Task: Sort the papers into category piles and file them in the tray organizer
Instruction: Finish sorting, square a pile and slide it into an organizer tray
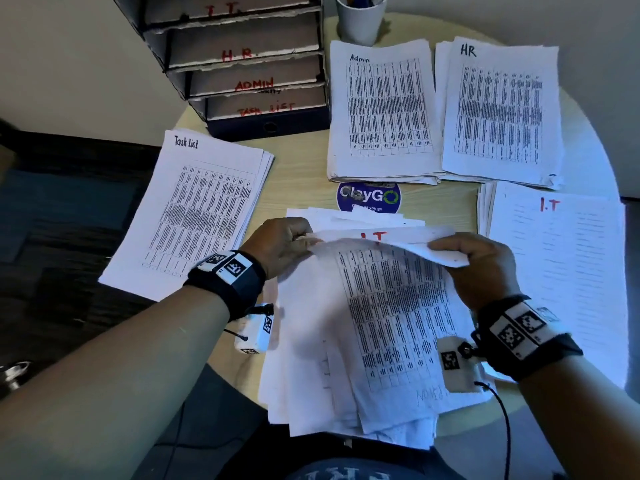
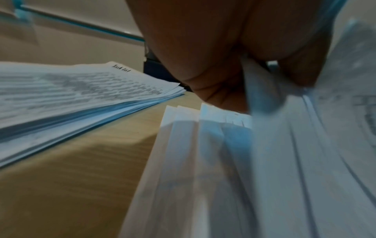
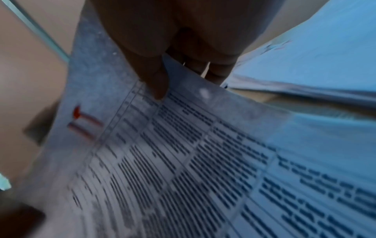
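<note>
An unsorted stack of printed sheets (image 1: 381, 334) lies fanned at the near edge of the round table. Its top sheet (image 1: 388, 239), marked "I.T" in red, is lifted and curled over at the far end. My left hand (image 1: 287, 244) pinches that sheet's left corner (image 2: 262, 90). My right hand (image 1: 474, 261) pinches its right corner, thumb on the printed side (image 3: 158, 83). Four sorted piles lie around: Task List (image 1: 194, 209) at left, Admin (image 1: 384, 109) and HR (image 1: 498, 112) at the back, I.T (image 1: 561, 258) at right. The tray organizer (image 1: 242, 60) stands back left.
The organizer's shelves are labelled I.T, H.R, ADMIN and TASK LIST in red. A white cup (image 1: 360, 19) with pens stands behind the Admin pile. A round blue sticker (image 1: 369, 197) is on the wood table (image 1: 294, 181) between the piles. Dark floor lies left of the table.
</note>
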The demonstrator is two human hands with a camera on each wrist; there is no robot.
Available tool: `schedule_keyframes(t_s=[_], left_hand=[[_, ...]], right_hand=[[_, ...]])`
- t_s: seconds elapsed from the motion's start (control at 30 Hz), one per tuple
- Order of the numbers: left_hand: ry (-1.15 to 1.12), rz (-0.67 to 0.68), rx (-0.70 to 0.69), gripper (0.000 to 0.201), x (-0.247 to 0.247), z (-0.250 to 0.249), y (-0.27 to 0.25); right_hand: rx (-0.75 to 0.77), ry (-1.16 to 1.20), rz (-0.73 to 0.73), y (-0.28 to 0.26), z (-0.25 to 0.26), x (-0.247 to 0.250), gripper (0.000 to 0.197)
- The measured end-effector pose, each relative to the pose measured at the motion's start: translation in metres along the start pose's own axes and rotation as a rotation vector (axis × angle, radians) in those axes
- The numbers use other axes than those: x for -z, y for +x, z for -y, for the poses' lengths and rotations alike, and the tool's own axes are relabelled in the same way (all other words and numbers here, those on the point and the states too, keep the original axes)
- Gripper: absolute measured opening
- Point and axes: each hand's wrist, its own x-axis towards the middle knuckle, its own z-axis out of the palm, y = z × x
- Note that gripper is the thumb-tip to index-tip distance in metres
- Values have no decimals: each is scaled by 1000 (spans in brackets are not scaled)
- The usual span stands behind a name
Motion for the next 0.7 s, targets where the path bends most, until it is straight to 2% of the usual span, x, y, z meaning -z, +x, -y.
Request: schedule_keyframes(t_s=[0.07, 0.13, 0.2, 0.23, 0.27, 0.33, 0.37, 0.4, 0.43, 0.47, 0.57, 0.6, 0.63, 0.67, 0.7], left_hand=[[-43, -4, 77, 26, 3, 0, -1], [-83, -13, 111, 20, 4, 0, -3], [-131, -21, 124, 10, 5, 0, -7], [-144, -26, 121, 6, 5, -1, -8], [-148, -38, 119, 5, 5, -2, -9], [-157, -74, 117, 7, 4, -4, -12], [-171, -89, 115, 8, 3, -6, -14], [-189, -97, 113, 9, 3, -8, -17], [-210, -100, 108, 11, 1, -10, -19], [-227, -99, 102, 14, 0, -11, -22], [-264, -93, 99, 18, -4, -8, -28], [-276, -100, 102, 19, -5, -7, -30], [-293, -107, 108, 21, -5, -5, -32], [-321, -105, 121, 23, -5, -4, -34], [-367, -90, 140, 28, -5, -3, -35]], right_hand=[[-56, 255, 74, -9, -1, 16, 29], [-186, 543, 188, -20, -2, 35, 25], [-231, 676, 291, -30, -4, 46, 21], [-206, 672, 319, -35, -5, 48, 10], [-188, 639, 318, -36, -8, 46, 17], [-196, 495, 242, -34, -18, 33, 55], [-204, 331, 197, -31, -21, 25, 74], [-188, 160, 179, -27, -23, 18, 84], [-172, 31, 162, -25, -20, 13, 85], [-173, -14, 156, -23, -21, 7, 79], [-256, 171, 188, -20, -15, -6, 29], [-219, 198, 200, -19, -14, -6, 24], [-143, 160, 206, -21, -11, -5, 28], [-49, 164, 176, -22, -13, -4, 30], [-15, 229, 146, -26, -14, 1, 25]])
